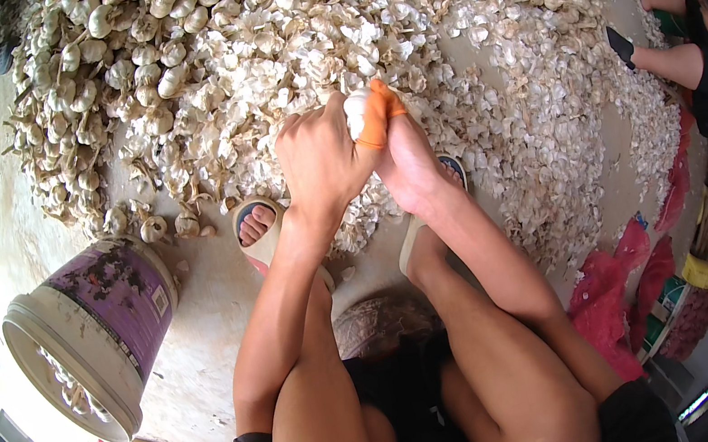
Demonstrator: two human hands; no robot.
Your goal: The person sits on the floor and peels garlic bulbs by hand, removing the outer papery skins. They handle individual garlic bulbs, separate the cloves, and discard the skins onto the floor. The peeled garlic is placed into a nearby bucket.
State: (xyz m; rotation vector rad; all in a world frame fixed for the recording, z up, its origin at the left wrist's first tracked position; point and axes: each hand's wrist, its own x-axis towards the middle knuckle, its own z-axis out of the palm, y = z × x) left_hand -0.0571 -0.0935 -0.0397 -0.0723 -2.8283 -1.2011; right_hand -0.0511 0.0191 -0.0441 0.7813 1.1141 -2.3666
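A white garlic bulb (357, 113) is held between my two hands, above a layer of loose garlic skins (327, 40) on the floor. My left hand (319, 150) curls around the bulb's left side, its back to the camera. My right hand (400, 138) presses against it from the right, with orange finger covers (373, 120) on some of its digits. The fingers partly hide the bulb. Beyond my hands at the upper left lies a heap of unpeeled garlic bulbs (145, 67).
A white and purple plastic bucket (113, 312) with garlic inside stands at the left. Red mesh sacks (606, 300) lie at the lower right. Another person's legs (674, 63) show at the right edge. My sandalled feet flank the skins below my hands.
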